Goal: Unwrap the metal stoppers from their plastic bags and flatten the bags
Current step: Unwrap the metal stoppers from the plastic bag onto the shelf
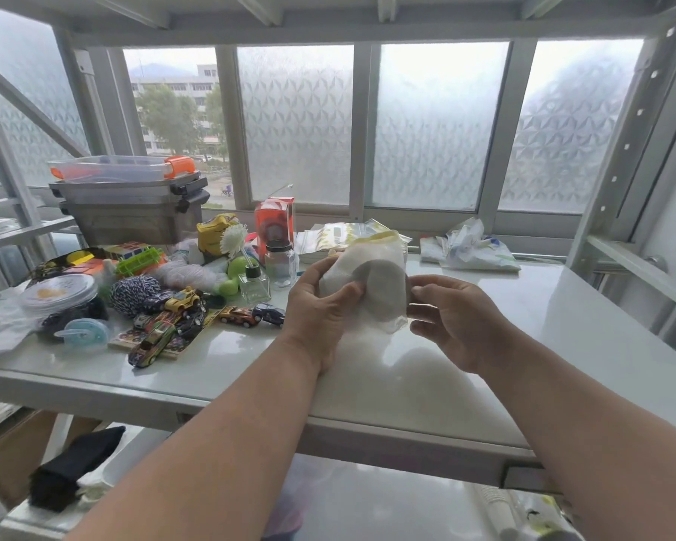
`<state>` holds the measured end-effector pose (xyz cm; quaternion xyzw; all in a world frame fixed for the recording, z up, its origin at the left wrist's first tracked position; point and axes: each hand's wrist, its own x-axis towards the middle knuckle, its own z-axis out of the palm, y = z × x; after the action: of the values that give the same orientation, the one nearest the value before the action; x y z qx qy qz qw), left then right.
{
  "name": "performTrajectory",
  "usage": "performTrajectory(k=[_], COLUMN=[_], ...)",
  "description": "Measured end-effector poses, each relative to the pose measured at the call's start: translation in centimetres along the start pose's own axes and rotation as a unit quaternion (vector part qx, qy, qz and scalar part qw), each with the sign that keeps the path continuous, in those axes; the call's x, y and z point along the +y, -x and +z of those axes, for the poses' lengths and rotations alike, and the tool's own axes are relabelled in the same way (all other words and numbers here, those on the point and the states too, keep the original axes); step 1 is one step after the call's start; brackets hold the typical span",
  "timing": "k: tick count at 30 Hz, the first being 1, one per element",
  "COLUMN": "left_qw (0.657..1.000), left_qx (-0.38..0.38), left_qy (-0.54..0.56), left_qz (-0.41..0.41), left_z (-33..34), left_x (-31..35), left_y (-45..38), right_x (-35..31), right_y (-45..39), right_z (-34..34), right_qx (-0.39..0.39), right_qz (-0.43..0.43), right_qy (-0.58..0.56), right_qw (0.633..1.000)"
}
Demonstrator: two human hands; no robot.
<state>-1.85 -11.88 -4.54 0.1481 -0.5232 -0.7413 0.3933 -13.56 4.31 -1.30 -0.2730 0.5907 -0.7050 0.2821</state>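
Both my hands hold a white translucent plastic bag (371,283) above the white table (562,326). A round grey metal stopper (383,294) shows through the bag as a dark disc. My left hand (321,302) grips the bag's left side, thumb pressed against the disc. From the right, my right hand (449,318) pinches the bag's edge between thumb and fingers. The bag's top has a yellowish rim. A stack of flat clear bags with yellow print (344,234) lies behind on the table.
Clutter fills the table's left half: toy cars (246,316), a twine ball (133,292), glass bottles (280,263), a round tin (59,294), an orange box (274,224), stacked plastic boxes (129,201). A crumpled bag (473,247) sits at back right. Shelf posts stand right.
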Motion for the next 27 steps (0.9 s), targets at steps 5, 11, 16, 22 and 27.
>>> performTrajectory(k=[5,11,16,22,27], left_qw=[1.000,0.999,1.000,0.999,0.998], left_qx=[-0.013,0.003,-0.007,0.015,0.028], left_qy=[0.009,0.014,-0.007,-0.038,-0.054], left_qz=[-0.019,-0.029,-0.030,-0.025,-0.022], left_z=[0.3,0.4,0.5,0.5,0.6], left_x=[0.1,0.3,0.6,0.3,0.2], left_y=[0.0,0.0,0.2,0.1,0.2], right_x=[0.4,0.7,0.7,0.8,0.3], right_y=[0.2,0.1,0.4,0.4,-0.5], right_z=[-0.2,0.7,1.0,1.0,0.0], right_qx=[-0.017,0.032,0.022,0.015,0.092], right_qz=[-0.028,-0.089,-0.101,-0.075,0.013], right_qy=[0.012,0.067,0.075,0.074,-0.055], right_qw=[0.999,0.993,0.992,0.994,0.994])
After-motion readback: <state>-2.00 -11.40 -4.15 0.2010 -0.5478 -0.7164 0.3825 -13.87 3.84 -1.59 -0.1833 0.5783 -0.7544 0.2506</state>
